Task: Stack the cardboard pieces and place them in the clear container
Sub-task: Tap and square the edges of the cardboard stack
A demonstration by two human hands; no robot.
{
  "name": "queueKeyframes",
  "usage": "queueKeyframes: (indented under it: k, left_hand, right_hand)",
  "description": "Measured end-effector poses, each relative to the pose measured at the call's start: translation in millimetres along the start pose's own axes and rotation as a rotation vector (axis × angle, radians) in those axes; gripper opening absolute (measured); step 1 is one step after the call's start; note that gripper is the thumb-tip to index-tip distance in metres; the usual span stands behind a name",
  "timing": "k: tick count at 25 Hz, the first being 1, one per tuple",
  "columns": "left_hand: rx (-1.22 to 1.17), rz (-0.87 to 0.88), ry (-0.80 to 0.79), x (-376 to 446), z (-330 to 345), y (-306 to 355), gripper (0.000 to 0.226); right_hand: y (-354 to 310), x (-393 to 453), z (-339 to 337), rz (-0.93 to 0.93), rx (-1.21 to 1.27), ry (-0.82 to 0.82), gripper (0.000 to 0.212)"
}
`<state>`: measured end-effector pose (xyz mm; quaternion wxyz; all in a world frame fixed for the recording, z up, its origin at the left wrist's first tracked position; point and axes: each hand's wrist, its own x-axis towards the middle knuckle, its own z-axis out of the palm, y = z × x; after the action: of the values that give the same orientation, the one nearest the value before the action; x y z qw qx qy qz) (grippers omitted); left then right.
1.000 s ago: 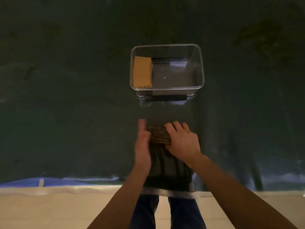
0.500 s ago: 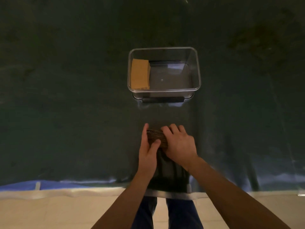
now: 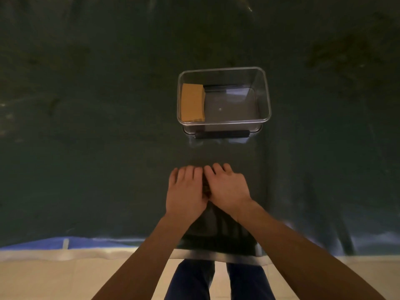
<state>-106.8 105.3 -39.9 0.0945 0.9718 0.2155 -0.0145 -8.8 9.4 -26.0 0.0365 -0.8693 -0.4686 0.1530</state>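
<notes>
A clear plastic container [image 3: 267, 98] stands on the dark green sheet ahead of me, with a tan cardboard stack [image 3: 192, 102] lying against its left wall. Nearer to me, my left hand [image 3: 186, 191] and my right hand [image 3: 227, 189] lie side by side, palms down, over a second cardboard stack [image 3: 206, 188]. Only a thin dark sliver of that stack shows between the hands. Both hands' fingers curl over its far edge.
A dark green plastic sheet [image 3: 86, 148] covers the surface, its near edge ending at a blue and white strip [image 3: 65, 245]. A black latch bar [image 3: 221, 134] runs along the container's near side. My legs show below the edge, over pale floor tiles.
My left hand turned from upright beside the stack to flat on top of it. Both hands now cover the stack, which was visible before. The view shifted slightly.
</notes>
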Motion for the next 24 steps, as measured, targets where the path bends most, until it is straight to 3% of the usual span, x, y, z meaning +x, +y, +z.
queueKeyframes:
  k: [4, 7, 10, 12, 14, 17, 21, 24]
  left_hand:
    - [0.024, 0.002, -0.053, 2.7, 8.1, 1.3, 0.044]
    - [0.009, 0.014, -0.012, 3.0, 10.7, -0.7, 0.046]
    - [0.008, 0.023, -0.013, 4.5, 12.0, -1.9, 0.048]
    - [0.008, 0.032, -0.027, 6.2, 10.8, -2.6, 0.048]
    - [0.007, 0.025, -0.052, 6.8, 9.4, -2.5, 0.047]
    - [-0.004, 0.001, -0.065, 6.6, 9.3, -0.1, 0.045]
    - [-0.042, -0.003, -0.077, 6.0, 9.8, 0.3, 0.046]
    - [-0.038, -0.005, -0.068, 6.1, 9.0, 1.3, 0.046]
  right_hand:
    - [8.1, -2.1, 12.4, 0.013, 0.064, 0.031, 0.041]
    - [19.3, -12.0, 18.7, 0.06, 0.208, 0.035, 0.063]
    - [28.9, -39.5, 22.3, 0.274, 0.733, 0.079, 0.097]
    - [21.0, -59.3, 27.8, 0.482, 1.206, 0.305, 0.101]
    - [2.0, -65.5, 30.8, 0.642, 1.436, 0.421, 0.097]
    - [-18.1, -66.9, 38.2, 0.58, 1.409, 0.203, 0.089]
    - [-12.3, -61.5, 37.3, 0.653, 1.455, 0.276, 0.087]
    - [-16.1, -58.4, 34.5, 0.646, 1.389, 0.203, 0.086]
